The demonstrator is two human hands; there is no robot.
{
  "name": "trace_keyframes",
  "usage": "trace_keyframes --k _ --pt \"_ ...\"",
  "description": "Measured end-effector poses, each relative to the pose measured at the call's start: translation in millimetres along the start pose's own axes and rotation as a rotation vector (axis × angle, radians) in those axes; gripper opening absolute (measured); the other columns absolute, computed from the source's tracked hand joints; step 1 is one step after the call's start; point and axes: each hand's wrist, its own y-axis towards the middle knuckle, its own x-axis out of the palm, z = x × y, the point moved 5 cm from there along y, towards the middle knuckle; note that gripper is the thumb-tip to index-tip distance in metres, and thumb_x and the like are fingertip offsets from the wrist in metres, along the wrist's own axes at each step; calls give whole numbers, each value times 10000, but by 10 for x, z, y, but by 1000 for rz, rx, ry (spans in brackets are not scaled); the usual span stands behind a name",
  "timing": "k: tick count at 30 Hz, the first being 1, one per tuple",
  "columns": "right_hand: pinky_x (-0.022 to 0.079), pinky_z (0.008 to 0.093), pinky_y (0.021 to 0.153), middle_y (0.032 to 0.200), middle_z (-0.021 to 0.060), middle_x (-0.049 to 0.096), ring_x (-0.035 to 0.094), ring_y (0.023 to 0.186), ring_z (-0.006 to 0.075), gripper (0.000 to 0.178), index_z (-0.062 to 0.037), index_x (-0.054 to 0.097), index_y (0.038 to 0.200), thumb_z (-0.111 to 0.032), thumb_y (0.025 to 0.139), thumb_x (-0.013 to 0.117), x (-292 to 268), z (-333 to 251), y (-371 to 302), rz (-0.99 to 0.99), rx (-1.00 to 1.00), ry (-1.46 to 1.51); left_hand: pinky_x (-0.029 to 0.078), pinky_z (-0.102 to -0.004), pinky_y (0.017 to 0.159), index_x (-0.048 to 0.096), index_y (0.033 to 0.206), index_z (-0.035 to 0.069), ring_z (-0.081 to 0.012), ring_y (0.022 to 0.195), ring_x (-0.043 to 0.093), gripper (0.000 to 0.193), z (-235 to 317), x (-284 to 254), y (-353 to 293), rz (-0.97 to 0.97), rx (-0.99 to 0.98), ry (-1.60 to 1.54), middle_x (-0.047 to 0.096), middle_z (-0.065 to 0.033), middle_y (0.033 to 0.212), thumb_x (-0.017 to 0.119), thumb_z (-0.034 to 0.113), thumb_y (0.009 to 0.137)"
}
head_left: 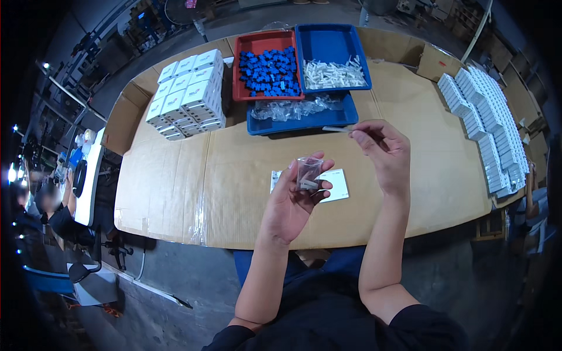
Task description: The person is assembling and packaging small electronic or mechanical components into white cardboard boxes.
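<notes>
In my left hand (288,207), held palm up over the middle of the table, is a small clear plastic bag (308,169) with a little whitish part in its lower end. The fingers are curled round the bag. Off to the right and farther out, my right hand (387,155) pinches a thin whitish strip (336,129) between thumb and fingertips. The strip points left, close to the front edge of the lower blue tray (301,126). Beneath the left hand lies a flat white box (338,188), partly hidden by the hand.
A red tray (239,88) bears many blue parts; beside it a blue tray (328,44) holds white pieces. Clear bags (293,109) fill the lower tray. White boxes (186,93) are stacked left, more white boxes (489,131) right. A person (58,205) sits far left.
</notes>
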Motion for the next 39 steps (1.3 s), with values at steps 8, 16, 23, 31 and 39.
trace_keyframes --k 8,16,23,31,39 --pt "415 225 634 922 7 686 538 734 55 124 13 770 1011 36 890 770 34 -288 -170 -236 -153 -275 571 -361 893 585 1416 -1 -229 1018 722 508 19 16 -38 40 -19 141 715 -156 1282 527 386 1092" --pt "381 238 569 829 4 684 500 649 44 110 16 768 1006 7 897 767 188 -207 -223 -343 19 -338 578 -413 920 600 1383 0 -267 1067 724 481 7 2 -54 29 -98 285 730 -136 1235 502 375 1099" --pt "404 234 582 872 10 681 547 710 58 86 2 768 981 -8 896 765 362 -108 -235 -502 113 -348 587 -390 917 688 1264 0 -287 1096 740 368 -24 -172 -56 71 -142 197 751 -118 1155 654 293 1045" --pt "554 330 883 1181 156 719 697 998 209 123 13 784 1008 -48 902 773 394 -14 -294 -587 63 -305 599 -386 898 691 1233 -18 -241 1011 743 362 -49 -247 -98 96 -73 275 753 -119 1114 605 297 1075" --pt "558 326 877 1214 164 729 709 1034 213 186 28 770 1058 -19 879 786 455 33 -286 -693 155 -225 579 -376 942 627 1337 -29 -239 1043 727 417 -14 -193 -79 98 -71 247 724 -162 1227 584 300 1085"
